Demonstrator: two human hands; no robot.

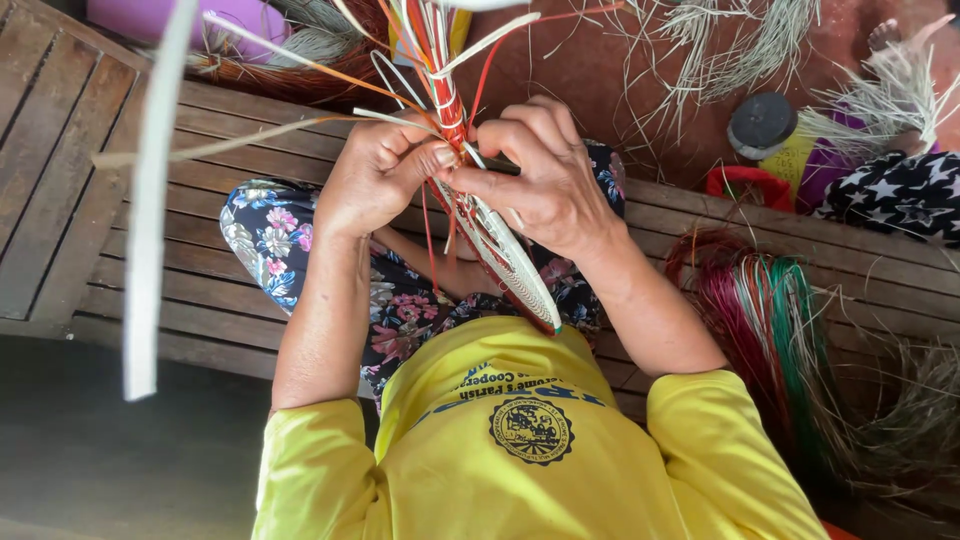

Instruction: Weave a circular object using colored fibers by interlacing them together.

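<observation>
From the head camera, the left hand (pixel 375 180) and the right hand (pixel 535 175) meet over a half-woven flat piece of pale and red strips (pixel 500 255), which stands on edge above the lap, just in front of the yellow shirt (pixel 520 440); both hands have their fingers pinched shut on its upper edge, thumbs pressed against the weave where loose red and cream strands (pixel 440 40) fan away from it. Right of the woven piece, a bundle of red and green fibres (pixel 765 310) lies on the wooden slat bench (pixel 200 120), and a wide pale strip (pixel 150 200) hangs well to its left.
</observation>
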